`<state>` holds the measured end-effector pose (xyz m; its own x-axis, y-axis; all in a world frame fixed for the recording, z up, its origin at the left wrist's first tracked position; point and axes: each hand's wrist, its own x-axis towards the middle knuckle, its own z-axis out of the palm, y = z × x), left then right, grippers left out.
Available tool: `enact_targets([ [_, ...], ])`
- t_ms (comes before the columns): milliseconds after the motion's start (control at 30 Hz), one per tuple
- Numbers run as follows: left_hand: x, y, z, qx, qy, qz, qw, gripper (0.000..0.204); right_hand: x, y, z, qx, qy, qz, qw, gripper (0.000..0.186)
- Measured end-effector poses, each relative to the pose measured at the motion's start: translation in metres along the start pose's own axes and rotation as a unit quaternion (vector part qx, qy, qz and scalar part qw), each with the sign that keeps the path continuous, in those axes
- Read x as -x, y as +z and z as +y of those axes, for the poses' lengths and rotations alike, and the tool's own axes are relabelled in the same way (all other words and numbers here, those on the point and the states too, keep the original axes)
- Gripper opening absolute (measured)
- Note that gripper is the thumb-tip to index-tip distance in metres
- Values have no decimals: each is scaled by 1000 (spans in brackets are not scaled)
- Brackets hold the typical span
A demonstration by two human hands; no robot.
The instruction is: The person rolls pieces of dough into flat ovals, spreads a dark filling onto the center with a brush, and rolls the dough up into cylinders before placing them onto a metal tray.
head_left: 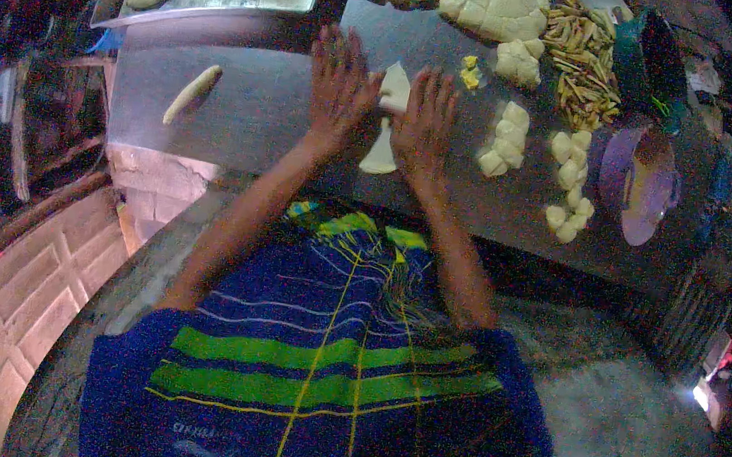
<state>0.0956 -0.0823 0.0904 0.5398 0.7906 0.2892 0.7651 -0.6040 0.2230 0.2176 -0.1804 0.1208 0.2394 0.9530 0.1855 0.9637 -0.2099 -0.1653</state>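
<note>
My left hand [343, 89] and my right hand [425, 117] lie palm down on the metal worktop, fingers stretched out and pointing away from me. Between them is a flat piece of pale dough [380, 154], pointed at its far end, narrow in the middle and flared at the near end. A pale band crosses its middle between my hands; whether it is folded dough or a separate bar under my palms, I cannot tell. Off to the left, a slim dough roll [191, 96] lies slantwise. Small dough lumps [505, 140] sit in a cluster right of my right hand.
A metal tray [200, 16] with shaped dough pieces stands far left. Along the far side lies a scored dough slab [496, 5], beside a heap of brownish strips [582, 68]. A yellow smear [470, 72], more dough lumps [571, 176] and a purple bowl [616, 168] are to the right.
</note>
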Motion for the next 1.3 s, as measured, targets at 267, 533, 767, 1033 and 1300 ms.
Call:
enact_targets([
  [267,-62,-2,0,129,-33,49,990,84,-57,9,15,41,18,39,998,68],
  [533,-113,36,-16,8,20,121,992,82,-95,16,22,14,31,79,996,69],
  [767,-152,19,2,29,27,147,988,78,-83,23,50,-41,-28,35,998,36],
  [1033,-88,16,-4,188,64,195,960,71,-45,16,63,22,-47,44,998,32],
  [1300,55,-34,-9,243,-92,57,964,45,7,-39,81,-105,138,32,984,28],
])
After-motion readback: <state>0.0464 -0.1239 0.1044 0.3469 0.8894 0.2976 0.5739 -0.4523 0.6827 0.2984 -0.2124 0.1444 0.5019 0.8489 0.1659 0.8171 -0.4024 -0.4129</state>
